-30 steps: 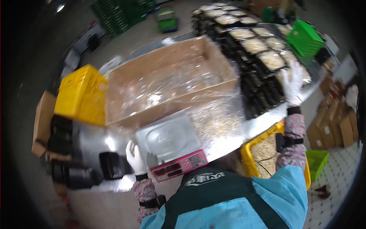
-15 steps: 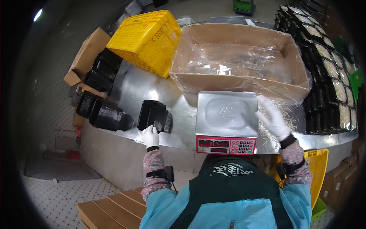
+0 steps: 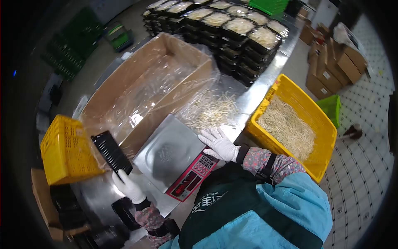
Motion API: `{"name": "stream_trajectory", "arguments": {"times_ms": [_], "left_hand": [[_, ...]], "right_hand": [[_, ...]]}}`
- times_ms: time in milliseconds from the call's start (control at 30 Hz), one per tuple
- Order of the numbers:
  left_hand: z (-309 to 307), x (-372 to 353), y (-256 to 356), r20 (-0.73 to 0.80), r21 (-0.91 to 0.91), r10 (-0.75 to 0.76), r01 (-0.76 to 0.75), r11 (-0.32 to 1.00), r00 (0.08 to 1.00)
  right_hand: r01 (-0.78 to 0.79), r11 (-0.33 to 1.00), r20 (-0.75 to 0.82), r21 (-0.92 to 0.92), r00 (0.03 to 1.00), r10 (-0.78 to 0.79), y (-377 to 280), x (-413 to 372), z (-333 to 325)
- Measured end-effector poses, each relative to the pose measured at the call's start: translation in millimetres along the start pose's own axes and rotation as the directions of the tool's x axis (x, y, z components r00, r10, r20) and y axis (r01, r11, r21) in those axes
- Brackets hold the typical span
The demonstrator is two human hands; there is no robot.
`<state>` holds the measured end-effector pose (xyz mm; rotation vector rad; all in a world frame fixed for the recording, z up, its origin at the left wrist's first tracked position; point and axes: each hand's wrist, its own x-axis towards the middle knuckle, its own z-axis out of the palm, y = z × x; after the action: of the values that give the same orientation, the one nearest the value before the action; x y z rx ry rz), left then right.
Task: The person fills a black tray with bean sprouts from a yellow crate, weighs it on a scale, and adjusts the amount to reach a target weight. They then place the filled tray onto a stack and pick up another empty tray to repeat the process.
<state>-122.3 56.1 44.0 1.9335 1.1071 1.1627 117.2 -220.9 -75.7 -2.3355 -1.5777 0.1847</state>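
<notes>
A black plastic tray is tilted up in my left hand, which wears a white glove and pinches its lower end. The tray is left of the metal weighing scale, whose red panel with keypad faces me. My right hand, gloved too, has its fingers spread near the scale's right corner, holding nothing. Just beyond that hand, a pile of thin pale sprouts lies on the metal table. More black trays rest below my left hand.
A large plastic-lined carton stands behind the scale. Filled black trays are stacked at the back. A yellow crate of sprouts is at the right, an upturned yellow crate at the left. Cardboard boxes lie on the floor.
The view has turned toward the right. My left hand has lifted a black tray off the table and brought it beside the scale. My right hand remains near the scale's right side.
</notes>
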Motion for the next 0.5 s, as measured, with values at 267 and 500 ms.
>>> {"name": "stream_trajectory", "arguments": {"times_ms": [267,500], "left_hand": [[269,-79,78,0.656,-0.298,0.685,-0.726,0.62,0.316],[343,-100,91,0.797,-0.16,0.579,-0.865,0.476,0.171]], "right_hand": [[-0.34,0.86,-0.15,0.381,0.895,0.42,21,-156,-54],[-0.581,0.689,-0.427,0.434,0.541,0.725,65,-322,-91]]}}
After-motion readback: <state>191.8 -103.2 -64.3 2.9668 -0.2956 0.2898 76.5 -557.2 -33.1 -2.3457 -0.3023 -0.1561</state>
